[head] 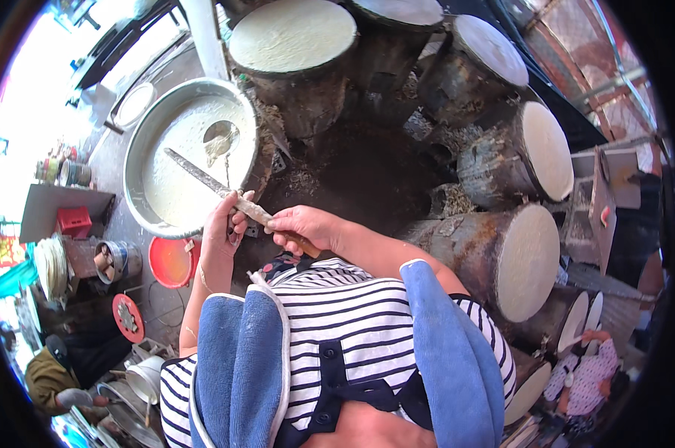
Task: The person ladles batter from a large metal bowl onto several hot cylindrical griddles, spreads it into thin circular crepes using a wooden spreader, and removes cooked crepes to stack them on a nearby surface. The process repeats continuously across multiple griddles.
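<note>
A long, flat spatula [200, 175] coated with pale batter lies across in front of me, with its tip over a large metal basin [131, 185] of batter. My left hand [225, 219] is closed around the coated length near its middle. My right hand [304, 227] grips the brown wooden handle [304, 245]. Inside the basin sits a round ladle [221, 137] with batter in it. Its thin handle runs toward my left hand; whether that hand touches it, I cannot tell. Batter is smeared on my left fingers and forearm.
Several rusty drum stoves curve around ahead and to the right, topped by pale batter-covered rounds, including a near one [527, 263] and a far one [292, 36]. An orange-red bucket [172, 260] stands below the basin. People work at lower left [57, 375] and lower right [586, 375].
</note>
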`<control>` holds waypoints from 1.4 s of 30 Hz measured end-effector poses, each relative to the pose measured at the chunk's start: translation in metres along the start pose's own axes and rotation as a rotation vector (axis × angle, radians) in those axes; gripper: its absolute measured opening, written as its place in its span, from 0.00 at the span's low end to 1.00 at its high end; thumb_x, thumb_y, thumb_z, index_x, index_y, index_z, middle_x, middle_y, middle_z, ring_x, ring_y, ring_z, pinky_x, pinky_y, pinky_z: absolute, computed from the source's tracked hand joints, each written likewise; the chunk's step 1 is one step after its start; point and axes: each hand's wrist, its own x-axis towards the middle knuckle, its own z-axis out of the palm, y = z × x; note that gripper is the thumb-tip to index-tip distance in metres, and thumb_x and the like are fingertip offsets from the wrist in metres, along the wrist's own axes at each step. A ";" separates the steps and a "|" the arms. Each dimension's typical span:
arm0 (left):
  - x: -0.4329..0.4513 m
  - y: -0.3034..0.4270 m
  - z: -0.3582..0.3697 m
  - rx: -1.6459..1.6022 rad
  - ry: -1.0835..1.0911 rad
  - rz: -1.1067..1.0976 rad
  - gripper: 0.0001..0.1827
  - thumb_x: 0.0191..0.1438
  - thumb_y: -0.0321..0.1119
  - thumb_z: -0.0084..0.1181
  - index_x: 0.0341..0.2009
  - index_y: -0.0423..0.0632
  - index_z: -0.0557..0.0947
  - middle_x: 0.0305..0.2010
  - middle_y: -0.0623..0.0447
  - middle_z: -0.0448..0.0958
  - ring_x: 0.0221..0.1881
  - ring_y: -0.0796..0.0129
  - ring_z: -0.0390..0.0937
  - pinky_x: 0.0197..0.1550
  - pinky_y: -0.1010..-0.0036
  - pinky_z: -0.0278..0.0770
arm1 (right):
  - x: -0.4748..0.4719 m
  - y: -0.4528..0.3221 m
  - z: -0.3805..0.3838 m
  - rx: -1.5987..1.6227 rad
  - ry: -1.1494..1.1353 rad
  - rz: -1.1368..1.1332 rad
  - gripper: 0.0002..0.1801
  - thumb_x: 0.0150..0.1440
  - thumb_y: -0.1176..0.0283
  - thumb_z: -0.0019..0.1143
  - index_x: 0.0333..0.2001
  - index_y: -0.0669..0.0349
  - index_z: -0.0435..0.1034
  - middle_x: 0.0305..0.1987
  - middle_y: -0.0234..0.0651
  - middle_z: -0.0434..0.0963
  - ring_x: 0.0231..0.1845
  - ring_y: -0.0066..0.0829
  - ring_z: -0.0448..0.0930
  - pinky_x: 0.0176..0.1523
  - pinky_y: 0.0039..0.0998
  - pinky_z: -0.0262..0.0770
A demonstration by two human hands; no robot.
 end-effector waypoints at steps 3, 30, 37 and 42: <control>0.018 0.003 -0.025 -0.003 0.301 0.103 0.16 0.57 0.43 0.47 0.33 0.41 0.76 0.12 0.59 0.64 0.08 0.78 0.60 0.07 0.85 0.49 | 0.041 -0.040 -0.026 -0.651 0.235 0.025 0.10 0.60 0.67 0.41 0.40 0.61 0.66 0.18 0.28 0.68 0.10 0.14 0.62 0.12 0.18 0.59; 0.115 -0.041 -0.077 -0.532 0.300 0.107 0.11 0.60 0.37 0.41 0.29 0.45 0.67 0.19 0.55 0.67 0.13 0.78 0.59 0.09 0.85 0.55 | 0.130 -0.196 -0.077 -2.165 0.286 0.010 0.17 0.55 0.65 0.44 0.49 0.50 0.69 0.40 0.44 0.77 0.42 0.47 0.76 0.45 0.44 0.72; 0.087 -0.055 -0.080 -0.973 0.222 0.017 0.10 0.59 0.32 0.42 0.31 0.38 0.64 0.22 0.52 0.66 0.14 0.81 0.56 0.10 0.88 0.54 | 0.138 -0.200 -0.065 -2.263 0.108 -0.139 0.16 0.55 0.66 0.44 0.47 0.52 0.69 0.38 0.46 0.77 0.41 0.47 0.77 0.44 0.44 0.72; 0.071 -0.060 -0.083 -0.924 0.264 -0.038 0.10 0.60 0.33 0.41 0.28 0.41 0.65 0.20 0.55 0.66 0.11 0.81 0.55 0.10 0.88 0.55 | 0.165 -0.181 -0.047 -2.451 -0.131 -0.277 0.13 0.53 0.71 0.43 0.43 0.59 0.69 0.31 0.47 0.77 0.36 0.47 0.78 0.38 0.43 0.73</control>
